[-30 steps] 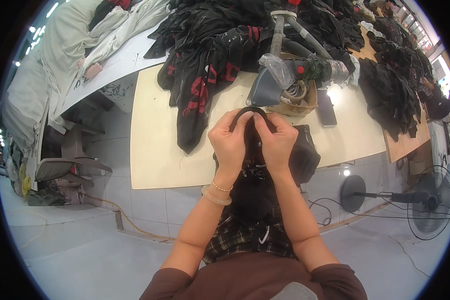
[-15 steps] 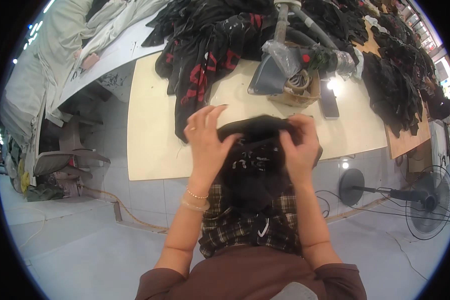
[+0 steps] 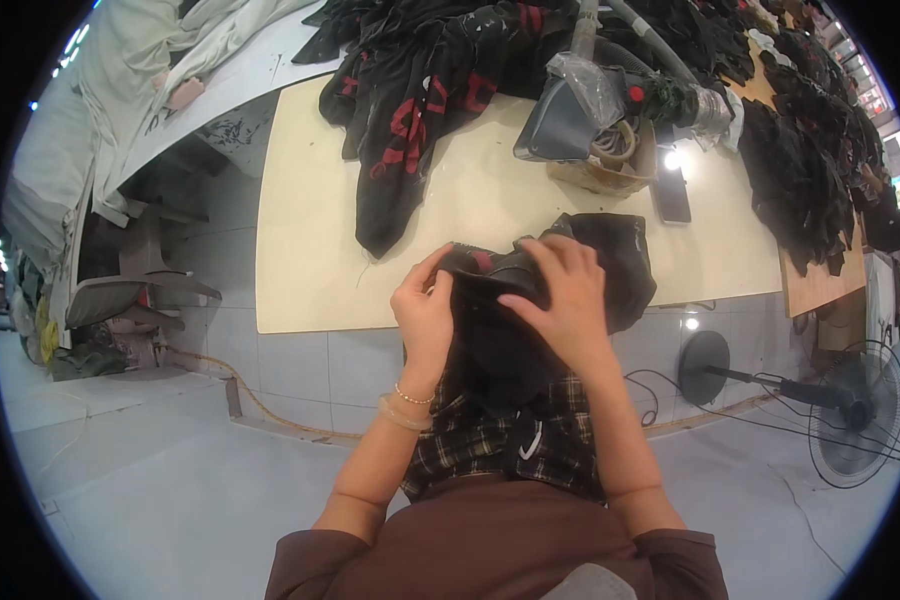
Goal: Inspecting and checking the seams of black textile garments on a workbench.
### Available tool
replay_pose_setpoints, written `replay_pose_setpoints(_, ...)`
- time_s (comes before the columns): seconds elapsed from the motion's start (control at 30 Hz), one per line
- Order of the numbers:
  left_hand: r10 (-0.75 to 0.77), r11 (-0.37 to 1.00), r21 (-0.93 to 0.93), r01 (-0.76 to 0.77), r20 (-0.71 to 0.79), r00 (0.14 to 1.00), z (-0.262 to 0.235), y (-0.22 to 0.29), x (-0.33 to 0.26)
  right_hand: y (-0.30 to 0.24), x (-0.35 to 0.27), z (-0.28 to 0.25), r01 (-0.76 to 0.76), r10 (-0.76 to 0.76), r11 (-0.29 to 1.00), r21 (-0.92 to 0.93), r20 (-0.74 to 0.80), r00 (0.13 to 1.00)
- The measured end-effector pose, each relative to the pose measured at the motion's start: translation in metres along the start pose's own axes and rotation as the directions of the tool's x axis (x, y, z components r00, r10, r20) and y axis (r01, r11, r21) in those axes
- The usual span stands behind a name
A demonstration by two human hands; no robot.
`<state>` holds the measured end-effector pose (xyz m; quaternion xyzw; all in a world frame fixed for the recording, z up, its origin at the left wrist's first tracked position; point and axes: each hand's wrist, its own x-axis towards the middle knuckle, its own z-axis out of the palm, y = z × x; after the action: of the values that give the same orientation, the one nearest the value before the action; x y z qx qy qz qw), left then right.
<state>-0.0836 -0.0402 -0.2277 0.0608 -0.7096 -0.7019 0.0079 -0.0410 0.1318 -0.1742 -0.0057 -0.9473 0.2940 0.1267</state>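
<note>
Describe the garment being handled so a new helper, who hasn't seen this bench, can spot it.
Start at the cream worktable. At its near edge, both hands grip a black garment drooping toward the lap. Unlike the black piles at the far side, it alone is held.

A pale worktable [image 3: 320, 250] carries a heap of black garments with red markings [image 3: 420, 90] along its far side, beside a grey funnel-shaped nozzle [image 3: 560, 120] over a small cardboard box [image 3: 610, 170]. A dark phone [image 3: 672, 195] lies near it. A standing fan [image 3: 855, 410] sits on the grey floor [image 3: 150, 480] at right
</note>
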Motion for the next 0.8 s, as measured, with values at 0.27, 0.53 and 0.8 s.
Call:
replay_pose_setpoints(0.27,-0.202,0.718,-0.574,0.393,0.368,0.907,-0.008,0.062,0.011,0.002,0.012,-0.017,-0.28,0.306,0.127,0.952,0.231,0.924)
replay_pose_setpoints(0.53,-0.08,0.947,-0.207,0.246,0.591,0.802,0.001,0.076,0.05,0.043,0.012,-0.047,-0.25,0.416,-0.459,0.852,0.455,0.787)
replay_pose_setpoints(0.8,0.005,0.954,-0.233,0.189,0.641,0.767,0.016,0.069,0.062,0.067,0.039,-0.024,-0.264,0.376,-0.525,0.809,0.499,0.781)
